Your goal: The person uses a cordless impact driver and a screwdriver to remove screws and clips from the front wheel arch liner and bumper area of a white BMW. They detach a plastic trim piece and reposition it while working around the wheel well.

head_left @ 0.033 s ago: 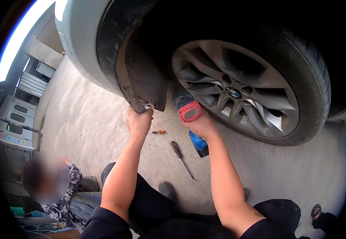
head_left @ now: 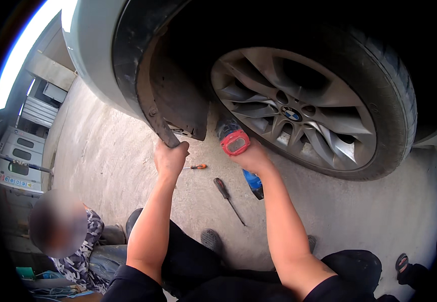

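My left hand (head_left: 170, 160) is closed round the lower end of the dark wheel-arch trim (head_left: 148, 108) on a light-coloured car. Behind that trim the dark wheel-arch liner (head_left: 178, 103) shows, with a gap at its lower edge. My right hand (head_left: 253, 159) grips a red and blue cordless power driver (head_left: 236, 143) by its handle, its dark nose toward the gap between liner and wheel. The tip of the driver is hidden. Close on the right stands the wheel (head_left: 299, 116), a silver multi-spoke rim in a black tyre.
On the concrete floor below my hands lie a short orange-handled screwdriver (head_left: 197, 166) and a longer dark-handled screwdriver (head_left: 222, 188). Another person in a camouflage top (head_left: 92, 229) is low at the left, near tangled hoses (head_left: 60, 286). A sandalled foot (head_left: 402, 263) stands at the right.
My left hand and the trim's lower end have shifted slightly left. The driver has moved slightly left and down, still in my right hand. The view has also shifted a little.
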Demonstrator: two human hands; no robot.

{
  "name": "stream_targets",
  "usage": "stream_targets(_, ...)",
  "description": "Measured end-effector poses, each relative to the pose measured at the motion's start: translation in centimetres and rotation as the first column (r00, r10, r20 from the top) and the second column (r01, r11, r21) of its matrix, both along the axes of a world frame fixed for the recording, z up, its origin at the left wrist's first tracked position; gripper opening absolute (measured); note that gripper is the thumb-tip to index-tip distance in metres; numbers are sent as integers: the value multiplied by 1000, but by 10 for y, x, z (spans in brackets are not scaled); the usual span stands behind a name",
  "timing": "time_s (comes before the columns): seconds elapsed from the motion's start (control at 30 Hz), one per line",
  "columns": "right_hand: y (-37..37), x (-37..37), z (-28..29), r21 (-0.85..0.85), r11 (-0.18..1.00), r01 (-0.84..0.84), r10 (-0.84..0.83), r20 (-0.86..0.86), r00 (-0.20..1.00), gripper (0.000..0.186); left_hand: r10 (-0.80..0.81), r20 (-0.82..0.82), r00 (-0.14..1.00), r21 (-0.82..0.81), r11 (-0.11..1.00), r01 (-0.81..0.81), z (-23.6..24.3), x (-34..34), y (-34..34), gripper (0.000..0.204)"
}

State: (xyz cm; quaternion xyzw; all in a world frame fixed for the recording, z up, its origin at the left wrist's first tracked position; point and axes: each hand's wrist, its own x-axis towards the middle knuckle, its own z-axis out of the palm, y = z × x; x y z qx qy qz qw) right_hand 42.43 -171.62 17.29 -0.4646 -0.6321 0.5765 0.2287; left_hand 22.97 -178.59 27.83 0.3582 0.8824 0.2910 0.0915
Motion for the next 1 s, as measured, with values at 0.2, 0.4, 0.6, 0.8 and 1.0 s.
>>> stream_targets(0.2,-22,2,-63,-88,990,-108,139,578,804,41,-118,94,989,-31,992,121,-12,-29,-31,34)
stream_targets(0.4,-43,-14,-114,-221,970,-102,227,669,708,46,-171,169,971,-2,985,174,4,-32,-29,39)
stream_targets(0.6,-57,-28,-146,-201,974,-104,219,725,653,54,-258,255,932,-129,946,297,14,-59,-43,36)
stream_targets(0.8,-36,-80,-71,-61,971,-232,225,561,797,83,-257,249,934,-217,925,313,24,-60,-49,34)
stream_targets(1.0,30,-133,19,610,791,-44,0,72,997,52,-338,260,904,-192,900,392,31,-57,-39,34)
